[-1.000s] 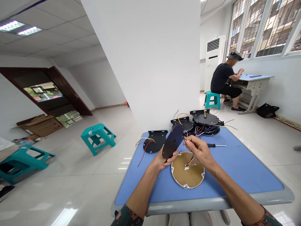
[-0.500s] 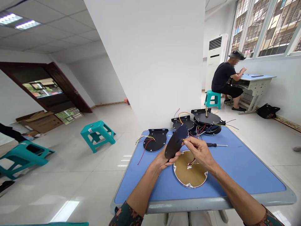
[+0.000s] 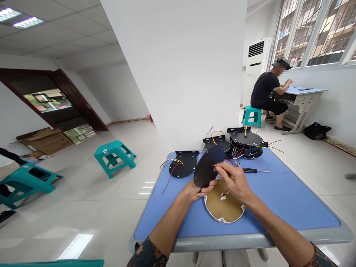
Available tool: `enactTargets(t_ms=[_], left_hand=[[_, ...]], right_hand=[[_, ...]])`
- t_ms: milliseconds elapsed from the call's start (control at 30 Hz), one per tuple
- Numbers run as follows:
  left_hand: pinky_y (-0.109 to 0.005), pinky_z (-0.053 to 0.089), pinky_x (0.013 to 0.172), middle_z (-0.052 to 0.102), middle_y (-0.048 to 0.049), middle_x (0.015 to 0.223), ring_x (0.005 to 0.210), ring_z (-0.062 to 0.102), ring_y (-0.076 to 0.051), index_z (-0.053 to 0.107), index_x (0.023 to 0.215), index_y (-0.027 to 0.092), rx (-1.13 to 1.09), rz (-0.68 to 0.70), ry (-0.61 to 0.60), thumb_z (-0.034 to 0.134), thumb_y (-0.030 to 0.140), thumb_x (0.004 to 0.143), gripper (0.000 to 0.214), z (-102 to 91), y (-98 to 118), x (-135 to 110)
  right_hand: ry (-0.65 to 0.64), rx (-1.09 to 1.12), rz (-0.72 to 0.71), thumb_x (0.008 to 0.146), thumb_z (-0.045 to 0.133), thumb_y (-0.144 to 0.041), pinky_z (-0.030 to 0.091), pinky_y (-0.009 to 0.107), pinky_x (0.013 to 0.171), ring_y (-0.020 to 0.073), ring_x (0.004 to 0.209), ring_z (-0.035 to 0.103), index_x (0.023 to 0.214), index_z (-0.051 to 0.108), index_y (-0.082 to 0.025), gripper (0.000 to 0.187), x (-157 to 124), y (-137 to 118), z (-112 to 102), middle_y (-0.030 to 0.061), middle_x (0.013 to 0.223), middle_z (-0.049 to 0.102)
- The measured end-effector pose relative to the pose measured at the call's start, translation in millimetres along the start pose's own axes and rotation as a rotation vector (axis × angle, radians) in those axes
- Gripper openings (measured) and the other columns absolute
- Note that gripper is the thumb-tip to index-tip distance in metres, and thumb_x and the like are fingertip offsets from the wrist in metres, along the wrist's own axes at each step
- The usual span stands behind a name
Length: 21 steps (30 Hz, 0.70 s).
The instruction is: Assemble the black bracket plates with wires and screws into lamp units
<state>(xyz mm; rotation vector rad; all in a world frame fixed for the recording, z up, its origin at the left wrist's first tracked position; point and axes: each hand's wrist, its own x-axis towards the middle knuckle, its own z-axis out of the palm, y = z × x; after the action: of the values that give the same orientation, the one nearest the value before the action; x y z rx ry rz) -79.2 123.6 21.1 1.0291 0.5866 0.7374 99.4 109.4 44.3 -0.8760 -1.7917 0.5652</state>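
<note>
My left hand (image 3: 196,191) grips the lower edge of a black round plate (image 3: 206,167) and holds it tilted up over the blue table (image 3: 289,200). My right hand (image 3: 233,179) pinches a bunch of thin coloured wires (image 3: 224,194) at the middle of the plate's face. The wires run down to a round tan board (image 3: 224,207) lying flat on the table under both hands.
A screwdriver (image 3: 254,170) lies just right of my hands. A stack of black plates with loose wires (image 3: 246,142) and a separate black plate (image 3: 185,164) sit at the table's far edge. Teal stools (image 3: 114,157) stand on the floor to the left. Another person (image 3: 268,94) sits at a desk by the windows.
The black plate has turned more face-on and shifted slightly right. My right hand's pinch on the wires moved from the plate's edge onto the middle of its face.
</note>
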Motion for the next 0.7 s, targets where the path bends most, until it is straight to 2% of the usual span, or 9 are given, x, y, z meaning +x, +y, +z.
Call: enactTargets(t_ms=[167,433,700], left_hand=[[-0.011,0.009,0.031,0.047,0.0050,0.067,0.039,0.022,0.001,0.052,0.083,0.015,-0.016,-0.010,-0.015,0.070,0.038,0.082,0.029,0.8,-1.9,-0.5],[-0.013,0.010,0.030,0.047,0.0047,0.066,0.038,0.021,0.001,0.052,0.082,0.015,-0.019,-0.018,0.001,0.071,0.039,0.081,0.031,3.8,-1.0,-1.2],[-0.012,0.011,0.030,0.045,0.0059,0.061,0.038,0.022,0.000,0.052,0.077,0.015,0.057,0.069,0.066,0.068,0.043,0.079,0.032,5.0,-5.1,0.3]], right_hand=[[0.033,-0.064,-0.056,0.101,0.050,-0.032,0.038,0.021,0.052,0.0091,0.048,0.048,0.090,0.070,-0.019,0.026,-0.3,-0.4,3.8,-0.0033,0.060,0.059],[0.094,-0.098,-0.112,0.101,0.050,-0.029,0.040,0.022,0.051,0.0101,0.047,0.050,0.090,0.069,-0.020,0.024,-1.3,-2.2,4.7,-0.0025,0.059,0.060],[0.066,-0.119,-0.054,0.099,0.050,-0.028,0.037,0.021,0.049,0.0090,0.047,0.045,0.086,0.070,-0.019,0.026,-1.2,-2.1,4.8,-0.0033,0.057,0.057]])
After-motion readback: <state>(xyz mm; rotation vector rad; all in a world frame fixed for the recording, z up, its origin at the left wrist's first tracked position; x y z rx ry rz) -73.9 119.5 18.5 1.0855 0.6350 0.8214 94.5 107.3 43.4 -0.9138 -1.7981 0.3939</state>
